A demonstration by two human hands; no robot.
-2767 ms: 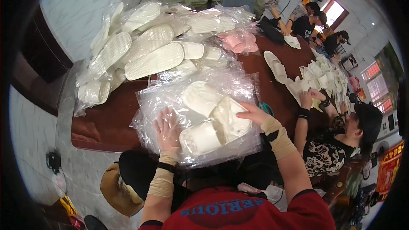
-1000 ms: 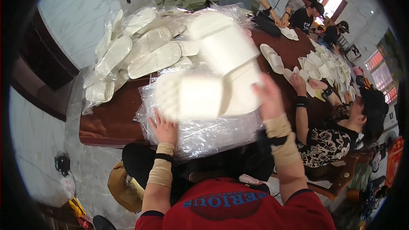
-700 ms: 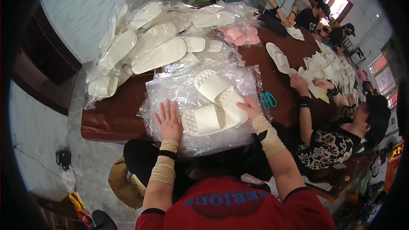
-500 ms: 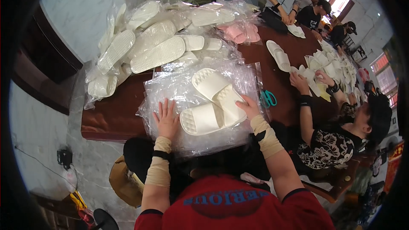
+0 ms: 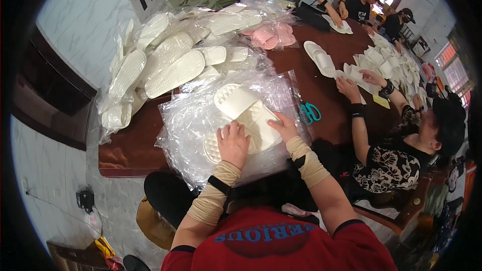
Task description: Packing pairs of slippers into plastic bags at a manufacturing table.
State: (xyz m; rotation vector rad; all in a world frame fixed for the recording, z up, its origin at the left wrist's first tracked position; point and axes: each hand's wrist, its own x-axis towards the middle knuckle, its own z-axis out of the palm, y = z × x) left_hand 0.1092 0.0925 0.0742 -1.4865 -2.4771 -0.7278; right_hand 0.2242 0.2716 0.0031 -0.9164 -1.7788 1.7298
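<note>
A pair of white slippers (image 5: 246,113) lies on a stack of clear plastic bags (image 5: 188,123) at the near edge of the brown table (image 5: 130,145). My left hand (image 5: 232,144) rests flat on the near slipper, fingers spread over its sole end. My right hand (image 5: 284,126) presses on the right edge of the same pair, fingers closed on it. Both forearms wear beige sleeves and come up from the lower edge.
A heap of bagged white slippers (image 5: 165,62) and pink ones (image 5: 271,35) fills the far left of the table. Teal scissors (image 5: 309,113) lie right of the bags. A seated person (image 5: 396,140) and others farther back handle white slippers (image 5: 321,60) on the right.
The pair of slippers, lifted high a second ago, now lies on the bags. My left hand has moved right from the plastic onto the near slipper.
</note>
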